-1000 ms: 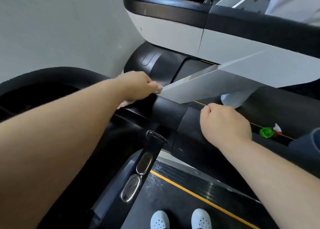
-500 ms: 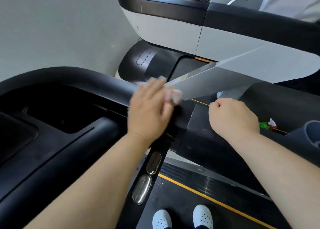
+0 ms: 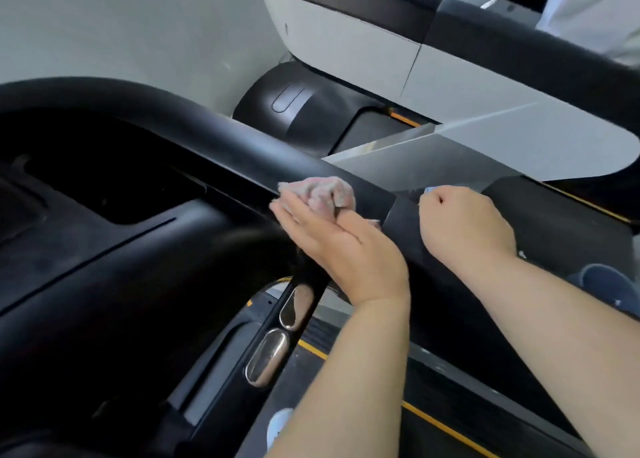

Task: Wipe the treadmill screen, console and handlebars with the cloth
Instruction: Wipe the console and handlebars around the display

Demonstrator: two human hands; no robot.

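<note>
Pinching cloth [image 3: 322, 191] against handlebar [image 3: 207, 135] edge, left hand [image 3: 343, 246]

Plain pale-grey wall [image 3: 121, 25] is filling everything up and left of the left hand [image 3: 343, 246]. It's taking soft, even light, no hard shadows. Neighbouring machine [image 3: 485, 87], white shell with black trim, is standing above and beyond the right hand [image 3: 464, 222]. Its dark rounded cover [image 3: 294, 111] is sitting above the left hand, near the wall.

Soft, crumpled cloth [image 3: 320, 194] bunches against the fingers [image 3: 294, 212]; beneath them the handlebar [image 3: 214, 135] is smooth matt black plastic; below, polished metal sensor plates [image 3: 266, 357] gleam.
</note>
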